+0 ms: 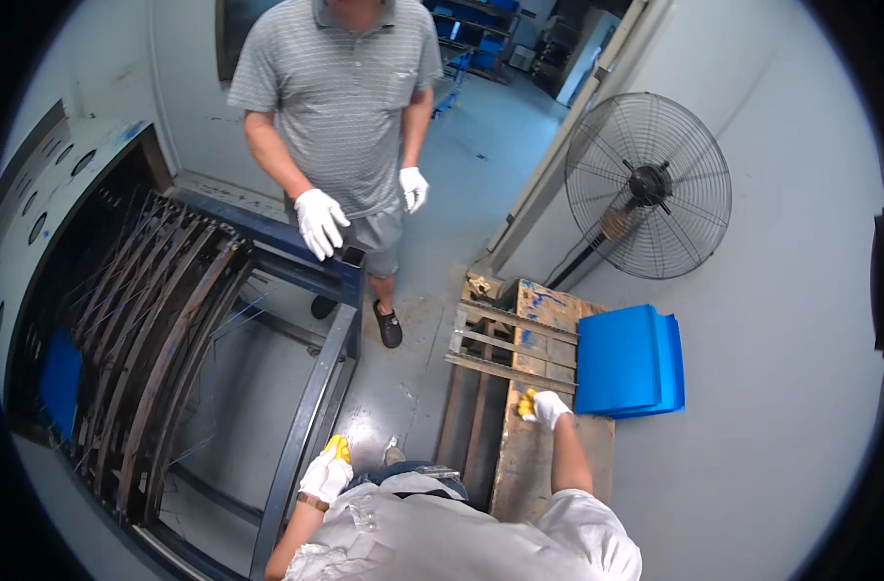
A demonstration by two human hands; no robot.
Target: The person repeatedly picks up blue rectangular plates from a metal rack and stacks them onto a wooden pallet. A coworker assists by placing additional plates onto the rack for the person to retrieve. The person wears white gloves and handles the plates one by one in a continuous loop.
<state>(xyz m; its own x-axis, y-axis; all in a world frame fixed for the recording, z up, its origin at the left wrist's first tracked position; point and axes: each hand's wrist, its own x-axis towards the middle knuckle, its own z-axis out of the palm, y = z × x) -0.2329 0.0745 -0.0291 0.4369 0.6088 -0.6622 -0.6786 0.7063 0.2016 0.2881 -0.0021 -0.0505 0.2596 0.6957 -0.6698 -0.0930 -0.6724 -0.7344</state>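
My left hand (pixel 327 472), in a white glove with yellow at the fingers, is beside the rail of a dark steel frame (pixel 318 397). Its fingers look loosely bent, and I make out nothing in them. My right hand (pixel 548 410) wears the same kind of glove. It is over a worn wooden bench (pixel 534 455), close to the lower left corner of a stack of blue sheets (pixel 619 360). Its yellow-tipped fingers seem slightly apart, and no held thing shows. Metal strips (pixel 510 344) lie across the bench beyond this hand.
A co-worker (pixel 340 107) in a grey shirt and white gloves stands across the frame, one hand near its corner. Left is a rack of curved slats (pixel 161 358) with a blue sheet (pixel 61 382) inside. A large fan (pixel 648 184) stands behind the bench by the wall.
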